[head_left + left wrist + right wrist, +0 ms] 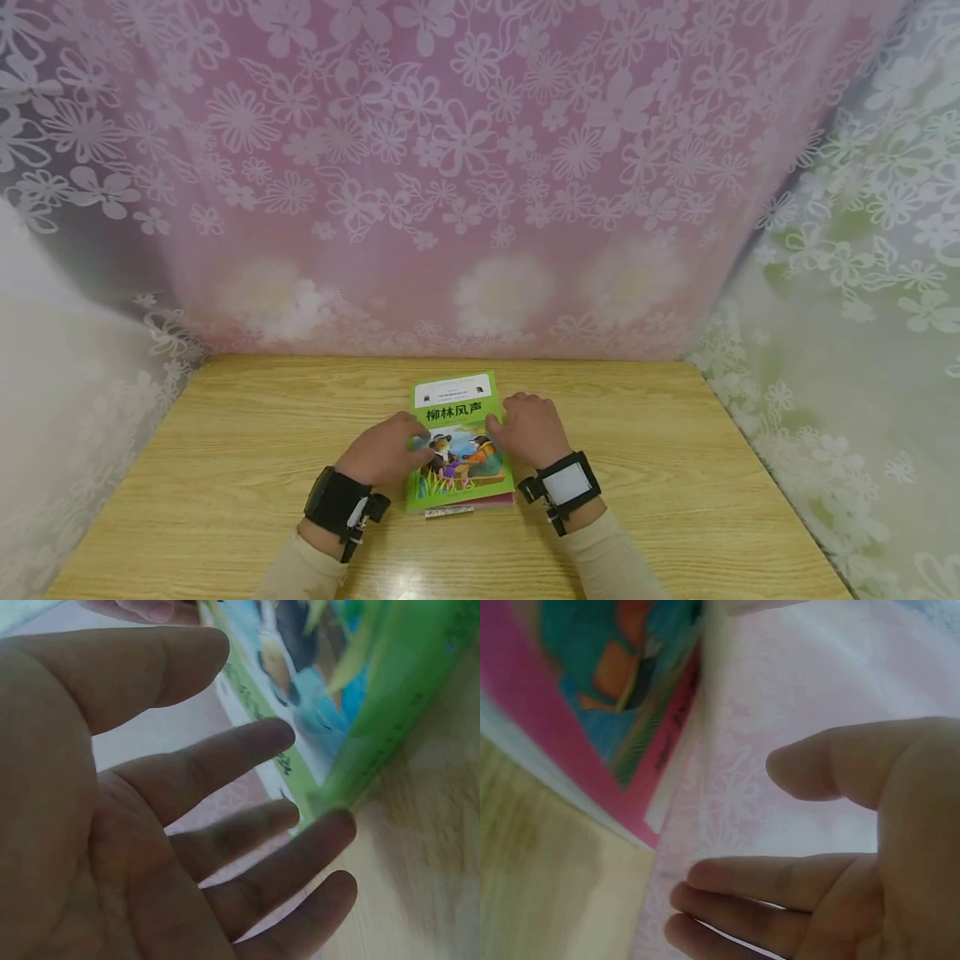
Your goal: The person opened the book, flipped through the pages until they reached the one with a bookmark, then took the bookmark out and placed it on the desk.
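Note:
A green-covered book (pixel 459 432) with a picture of two animal characters lies at the middle of the table. Below its lower right edge shows a strip of a pink book (pixel 498 501). My left hand (pixel 381 450) is at the left side of the green book, its thumb and fingertips overlapping the cover. At the right side is my right hand (pixel 534 429), with the thumb at the cover's edge. In the left wrist view the fingers spread loosely beside the green cover. The right wrist view has relaxed, extended fingers near a pink picture cover (pixel 604 682).
The wooden table (pixel 637 483) reaches out on both sides of the books. Behind it hangs a pink flowered curtain (pixel 450 208), with a pale flowered curtain (pixel 862 350) along the right. A small printed strip (pixel 448 512) pokes out at the books' near edge.

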`<state>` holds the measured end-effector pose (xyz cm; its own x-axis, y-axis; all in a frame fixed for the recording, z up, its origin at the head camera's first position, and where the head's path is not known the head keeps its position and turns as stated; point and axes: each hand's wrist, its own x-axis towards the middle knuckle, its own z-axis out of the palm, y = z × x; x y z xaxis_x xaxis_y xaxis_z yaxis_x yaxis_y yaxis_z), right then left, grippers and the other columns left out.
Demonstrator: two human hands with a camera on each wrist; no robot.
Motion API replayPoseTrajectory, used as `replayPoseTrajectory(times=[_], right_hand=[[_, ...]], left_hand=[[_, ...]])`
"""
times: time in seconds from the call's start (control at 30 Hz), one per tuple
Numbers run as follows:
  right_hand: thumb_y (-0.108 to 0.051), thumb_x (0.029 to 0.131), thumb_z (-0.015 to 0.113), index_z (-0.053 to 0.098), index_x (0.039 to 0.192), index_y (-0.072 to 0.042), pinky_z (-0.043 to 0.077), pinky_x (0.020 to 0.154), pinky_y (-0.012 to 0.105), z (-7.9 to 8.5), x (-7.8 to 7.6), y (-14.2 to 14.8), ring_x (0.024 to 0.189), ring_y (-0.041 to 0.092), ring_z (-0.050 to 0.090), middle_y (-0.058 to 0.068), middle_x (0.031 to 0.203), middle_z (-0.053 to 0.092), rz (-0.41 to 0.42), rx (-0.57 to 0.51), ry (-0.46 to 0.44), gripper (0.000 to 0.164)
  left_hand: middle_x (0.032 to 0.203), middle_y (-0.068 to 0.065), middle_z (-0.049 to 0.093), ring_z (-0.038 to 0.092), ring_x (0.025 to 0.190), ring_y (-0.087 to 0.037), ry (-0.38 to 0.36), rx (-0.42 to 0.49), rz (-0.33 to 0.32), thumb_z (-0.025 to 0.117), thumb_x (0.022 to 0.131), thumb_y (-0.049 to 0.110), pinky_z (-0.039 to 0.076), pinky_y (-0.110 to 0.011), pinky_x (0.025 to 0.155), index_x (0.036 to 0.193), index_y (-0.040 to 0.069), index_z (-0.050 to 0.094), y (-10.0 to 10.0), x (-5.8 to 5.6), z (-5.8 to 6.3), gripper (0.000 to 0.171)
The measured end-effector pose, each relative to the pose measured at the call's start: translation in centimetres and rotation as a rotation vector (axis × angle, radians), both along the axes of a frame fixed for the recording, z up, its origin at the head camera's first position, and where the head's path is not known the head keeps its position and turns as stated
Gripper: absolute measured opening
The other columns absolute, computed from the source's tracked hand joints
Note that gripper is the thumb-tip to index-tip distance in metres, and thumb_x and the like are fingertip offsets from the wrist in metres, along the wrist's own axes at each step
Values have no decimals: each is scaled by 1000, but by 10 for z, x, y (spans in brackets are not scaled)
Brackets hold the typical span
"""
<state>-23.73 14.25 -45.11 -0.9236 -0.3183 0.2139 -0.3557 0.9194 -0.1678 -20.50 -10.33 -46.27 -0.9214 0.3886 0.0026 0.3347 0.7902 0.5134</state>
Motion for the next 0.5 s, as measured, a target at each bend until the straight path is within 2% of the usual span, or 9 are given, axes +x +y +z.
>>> replayPoseTrajectory(times=[0.1, 0.2, 0.3, 0.5], right_hand=[[-38, 92, 59, 44, 57, -16, 36, 51, 31, -4, -1, 1, 50, 17, 43, -2, 56, 39, 27, -9, -26, 44], [-35, 92, 60, 41, 57, -16, 26, 45, 26, -5, -2, 1, 45, 15, 34, -3, 54, 31, 51, -45, -46, 44], [-34, 91, 60, 44, 60, -15, 25, 44, 26, -5, -1, 1, 46, 15, 34, -1, 55, 33, 54, -49, -52, 40], [-37, 92, 59, 52, 72, -13, 29, 45, 27, -4, -2, 0, 49, 16, 39, 1, 63, 41, 39, -48, -84, 32]], left_hand=[[120, -8, 60, 61, 100, -25, -9, -4, -1, 63, 93, 34, 49, -38, 77, 113, 10, 70, 1, 0, -2, 31], [112, -7, 63, 62, 96, -24, -30, -4, -13, 63, 93, 34, 49, -38, 75, 114, 8, 68, 1, 0, -2, 34], [110, -7, 63, 62, 96, -24, -51, -4, -33, 63, 93, 34, 49, -38, 76, 116, 6, 66, 1, 0, -1, 36], [111, -8, 63, 61, 97, -24, -72, 1, -53, 62, 93, 34, 49, -39, 77, 117, 6, 66, 1, -1, 0, 37]])
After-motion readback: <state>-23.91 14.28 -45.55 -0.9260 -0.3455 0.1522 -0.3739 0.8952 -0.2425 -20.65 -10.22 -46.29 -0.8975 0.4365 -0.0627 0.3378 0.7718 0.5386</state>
